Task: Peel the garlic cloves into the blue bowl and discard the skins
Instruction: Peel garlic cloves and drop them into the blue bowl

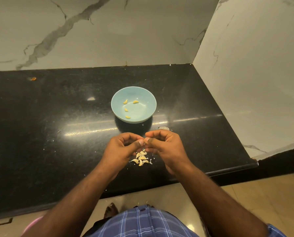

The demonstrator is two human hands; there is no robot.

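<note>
1. my left hand (124,146) and my right hand (161,145) meet fingertip to fingertip above the black polished stone counter (57,134); both have thumb and fingers curled in a pinch on one small garlic clove (144,139), so little of which shows that i cannot tell which way its long axis runs.
2. the pile of unpeeled pale garlic cloves (141,159) lies on the counter just under and between my hands, near the front edge; the crescents point every which way, several with their tips fanning toward me.
3. the round light blue ceramic bowl (148,101) stands upright beyond my hands, well apart from the pile, and holds four peeled yellow cloves (128,109); two lie near the far side, one in the middle, one near the closest wall, each curved and pointing differently.
4. a scrap of papery white garlic skin (163,128) lies on the counter just past my right knuckles, between them and the bowl; tiny white flecks are scattered around.
5. room: the counter runs wide and bare to my left; to my right it ends at a white veined marble side wall (254,74), and the same marble backs it behind the bowl.
6. i can read no writing or labels anywhere.
</note>
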